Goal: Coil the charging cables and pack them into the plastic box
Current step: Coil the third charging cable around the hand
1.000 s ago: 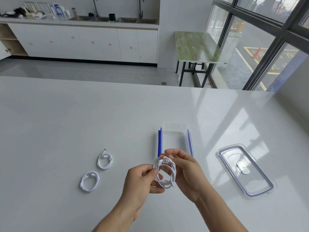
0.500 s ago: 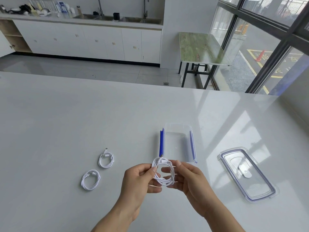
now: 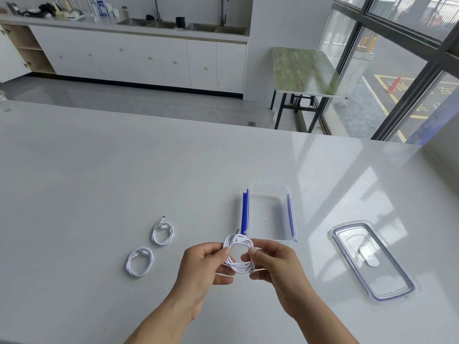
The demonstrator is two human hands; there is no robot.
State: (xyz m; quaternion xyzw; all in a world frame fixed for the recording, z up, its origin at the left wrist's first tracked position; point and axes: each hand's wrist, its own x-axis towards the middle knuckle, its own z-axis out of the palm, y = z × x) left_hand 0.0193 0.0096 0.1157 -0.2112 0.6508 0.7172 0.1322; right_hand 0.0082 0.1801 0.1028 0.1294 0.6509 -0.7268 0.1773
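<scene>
A coiled white charging cable [image 3: 238,254] is held just above the white table between my two hands. My left hand [image 3: 202,268] pinches its left side, and my right hand [image 3: 275,265] pinches its right side. One plug end sticks up at the top of the coil. Just beyond the coil stands the clear plastic box [image 3: 269,214] with blue side clips, open, nothing in it. Two more coiled white cables lie on the table to the left, one [image 3: 162,232] farther and one [image 3: 140,261] nearer.
The box's clear lid [image 3: 372,261] with a blue seal lies flat on the table to the right. The white table [image 3: 99,182] stretches far on all sides. Behind it are floor, white cabinets, a sink counter and a green folding table by the windows.
My right hand has slid from over the coil's top to its right side. The coil now hangs open as a ring between both hands, slightly lower and nearer to me.
</scene>
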